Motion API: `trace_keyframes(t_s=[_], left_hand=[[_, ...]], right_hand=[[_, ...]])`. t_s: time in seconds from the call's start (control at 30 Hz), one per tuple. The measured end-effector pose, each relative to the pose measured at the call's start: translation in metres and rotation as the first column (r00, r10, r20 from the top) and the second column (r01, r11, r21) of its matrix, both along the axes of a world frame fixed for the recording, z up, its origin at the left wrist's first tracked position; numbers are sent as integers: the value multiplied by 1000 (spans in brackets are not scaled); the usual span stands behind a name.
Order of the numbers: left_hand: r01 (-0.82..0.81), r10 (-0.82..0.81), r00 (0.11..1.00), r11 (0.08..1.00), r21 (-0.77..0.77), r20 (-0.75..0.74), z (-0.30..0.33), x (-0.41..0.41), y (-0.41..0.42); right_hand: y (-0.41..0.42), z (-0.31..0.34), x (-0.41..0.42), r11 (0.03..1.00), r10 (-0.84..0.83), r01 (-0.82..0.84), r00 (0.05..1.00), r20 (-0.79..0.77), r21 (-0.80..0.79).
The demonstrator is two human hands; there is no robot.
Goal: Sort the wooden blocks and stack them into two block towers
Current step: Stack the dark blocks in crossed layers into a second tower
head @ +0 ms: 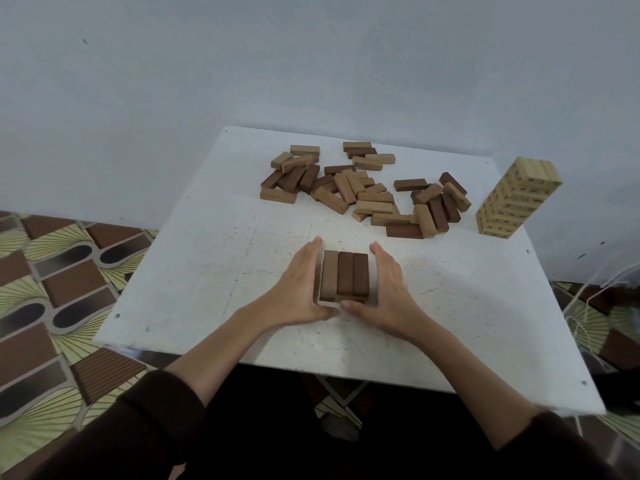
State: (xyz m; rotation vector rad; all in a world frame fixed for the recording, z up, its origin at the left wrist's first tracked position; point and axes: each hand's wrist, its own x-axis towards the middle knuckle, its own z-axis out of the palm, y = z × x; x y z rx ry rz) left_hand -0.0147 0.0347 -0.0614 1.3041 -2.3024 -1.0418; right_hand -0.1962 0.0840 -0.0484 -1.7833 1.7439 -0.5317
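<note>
We press our left hand and right hand, fingers straight, flat against either side of the short brown stack near the tabletop's front edge (loose blocks lie along the far edge, with a pale tower at the far right corner).

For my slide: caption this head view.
Left hand and right hand flank a low block stack; loose blocks, pale tower beyond.

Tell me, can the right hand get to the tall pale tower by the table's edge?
Probably yes. The right hand lies flat against the small block stack, holding nothing, and bare white table runs from it to the pale block tower. The loose block pile sits just left of that path.
</note>
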Motion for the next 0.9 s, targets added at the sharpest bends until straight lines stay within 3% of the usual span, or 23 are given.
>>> trace_keyframes(t_s=[0.2, 0.4, 0.63, 0.8, 0.9], left_hand=[[14, 0, 995, 990, -143, 96, -6, -5, 5], [49, -25, 990, 984, -172, 139, -5, -7, 6], [64, -36, 985, 985, -162, 168, -7, -7, 4], [49, -44, 993, 998, -44, 114, 4, -2, 0], [49, -43, 991, 998, -42, 129, 16, 1, -6]], right_hand=[[3, -14, 7, 997, 2, -19, 976, -218, -76], [2, -23, 6, 992, 14, -52, 952, -306, -114], [1, -22, 6, 993, 22, -55, 956, -293, -102], [0, -5, 2, 999, 35, -40, 985, -171, -26], [-7, 8, -4, 998, 63, -66, 980, -188, -8]])
